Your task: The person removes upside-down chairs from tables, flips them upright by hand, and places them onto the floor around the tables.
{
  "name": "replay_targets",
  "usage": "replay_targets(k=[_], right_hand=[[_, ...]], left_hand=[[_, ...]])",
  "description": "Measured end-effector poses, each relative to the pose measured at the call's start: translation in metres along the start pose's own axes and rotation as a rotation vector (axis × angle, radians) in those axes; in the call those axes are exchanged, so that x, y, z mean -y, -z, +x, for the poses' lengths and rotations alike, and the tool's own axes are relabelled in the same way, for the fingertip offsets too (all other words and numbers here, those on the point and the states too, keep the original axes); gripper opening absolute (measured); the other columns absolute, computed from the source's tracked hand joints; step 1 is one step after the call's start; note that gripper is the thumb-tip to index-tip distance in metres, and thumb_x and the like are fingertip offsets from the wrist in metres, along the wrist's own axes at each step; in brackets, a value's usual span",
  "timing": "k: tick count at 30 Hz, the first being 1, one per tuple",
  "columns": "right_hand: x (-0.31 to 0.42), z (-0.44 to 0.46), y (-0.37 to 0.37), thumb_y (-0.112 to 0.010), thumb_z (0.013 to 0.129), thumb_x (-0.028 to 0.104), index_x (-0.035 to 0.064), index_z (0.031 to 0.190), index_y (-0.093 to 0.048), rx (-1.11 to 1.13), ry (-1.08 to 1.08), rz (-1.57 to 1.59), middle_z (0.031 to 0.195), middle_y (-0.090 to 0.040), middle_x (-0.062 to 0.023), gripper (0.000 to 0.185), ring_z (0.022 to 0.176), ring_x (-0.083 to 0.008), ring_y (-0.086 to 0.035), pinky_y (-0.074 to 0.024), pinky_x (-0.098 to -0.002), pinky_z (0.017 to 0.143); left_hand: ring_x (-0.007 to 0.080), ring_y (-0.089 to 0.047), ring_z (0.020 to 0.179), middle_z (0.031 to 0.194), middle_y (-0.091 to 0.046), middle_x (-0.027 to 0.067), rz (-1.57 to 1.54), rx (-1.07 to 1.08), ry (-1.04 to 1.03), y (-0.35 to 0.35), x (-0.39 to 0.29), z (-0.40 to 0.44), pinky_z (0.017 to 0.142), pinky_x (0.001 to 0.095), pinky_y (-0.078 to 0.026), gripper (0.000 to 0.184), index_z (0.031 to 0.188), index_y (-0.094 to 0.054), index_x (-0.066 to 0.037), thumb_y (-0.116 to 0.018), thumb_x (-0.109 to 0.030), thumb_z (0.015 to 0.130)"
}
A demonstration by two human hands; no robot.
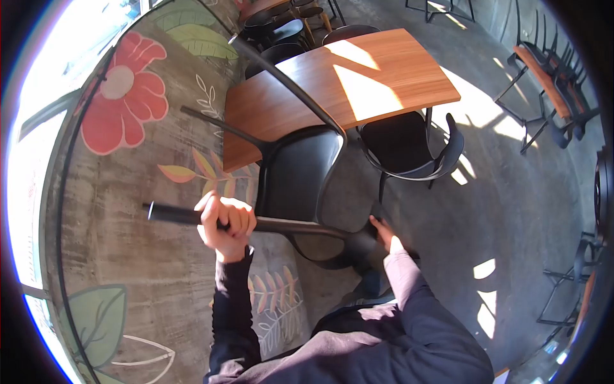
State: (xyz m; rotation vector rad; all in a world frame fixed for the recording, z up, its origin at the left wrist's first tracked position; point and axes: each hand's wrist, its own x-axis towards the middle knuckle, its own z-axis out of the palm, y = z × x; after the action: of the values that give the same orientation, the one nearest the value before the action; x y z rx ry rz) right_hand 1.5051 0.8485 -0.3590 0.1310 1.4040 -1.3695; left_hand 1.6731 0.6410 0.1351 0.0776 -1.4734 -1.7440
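Observation:
A black chair [299,176] is tilted in front of me, its legs pointing left and up toward the painted wall. My left hand [225,222] is wrapped around one of its legs, the tip of which sticks out past my fist. Close to my body, my right hand [385,235] grips the chair where the leg meets the frame; some of those fingers are hidden behind it. Part of the chair overlaps the near left side of a wooden table [294,77]; whether they touch, I cannot tell.
Another black chair [400,144] stands at the table's near side. Several dark chairs [281,29] sit beyond the table. A wall with painted flowers [121,192] runs along the left. At right, chairs rest on another wooden table [542,80]. Sunlit patches mark the concrete floor [448,256].

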Motion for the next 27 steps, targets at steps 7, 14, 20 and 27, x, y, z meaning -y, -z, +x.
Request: replay_targets(k=[7, 14, 20, 27], right_hand=[[0.020, -0.067, 0.056, -0.077, 0.082, 0.035, 0.0031, 0.133, -0.057, -0.129, 0.142, 0.119, 0.128, -0.062, -0.0129, 0.064, 0.123, -0.0253, -0.055, -0.0419, -0.0440, 0.103], [0.104, -0.156, 0.129, -0.077, 0.086, 0.026, -0.0004, 0.125, -0.060, -0.053, 0.078, 0.112, 0.124, -0.064, -0.0126, 0.050, 0.121, -0.0209, -0.055, -0.0415, -0.0332, 0.103], [0.153, -0.149, 0.173, -0.068, 0.084, 0.031, 0.0004, 0.114, -0.061, 0.570, -0.012, 0.383, 0.099, -0.070, -0.0180, 0.044, 0.093, -0.0258, -0.070, -0.0542, -0.0477, 0.093], [0.224, -0.224, 0.164, -0.063, 0.071, 0.047, 0.0046, 0.101, -0.055, 0.714, 0.086, 0.459, 0.079, -0.060, -0.0123, 0.052, 0.079, -0.0260, -0.064, -0.0522, -0.0513, 0.097]], left_hand=[[0.0081, -0.020, 0.030, 0.040, -0.026, -0.0025, -0.084, 0.019, 0.060, -0.054, -0.001, -0.003, 0.028, 0.0251, -0.026, 0.033, 0.066, -0.032, -0.012, -0.039, -0.019, 0.097], [0.0090, -0.021, 0.029, 0.039, -0.028, -0.0009, -0.191, -0.043, 0.047, -0.074, -0.026, -0.028, 0.028, 0.0249, -0.028, 0.035, 0.062, -0.030, -0.012, -0.038, -0.020, 0.095], [0.0061, -0.024, 0.030, 0.040, -0.029, -0.0030, -0.274, -0.146, -0.003, -0.059, -0.062, -0.071, 0.031, 0.0224, -0.031, 0.038, 0.062, -0.030, -0.013, -0.043, -0.021, 0.097], [0.0074, -0.024, 0.035, 0.043, -0.028, -0.0038, -0.264, -0.506, -0.055, -0.067, -0.070, -0.131, 0.040, 0.0209, -0.035, 0.032, 0.069, -0.036, -0.013, -0.047, -0.021, 0.098]])
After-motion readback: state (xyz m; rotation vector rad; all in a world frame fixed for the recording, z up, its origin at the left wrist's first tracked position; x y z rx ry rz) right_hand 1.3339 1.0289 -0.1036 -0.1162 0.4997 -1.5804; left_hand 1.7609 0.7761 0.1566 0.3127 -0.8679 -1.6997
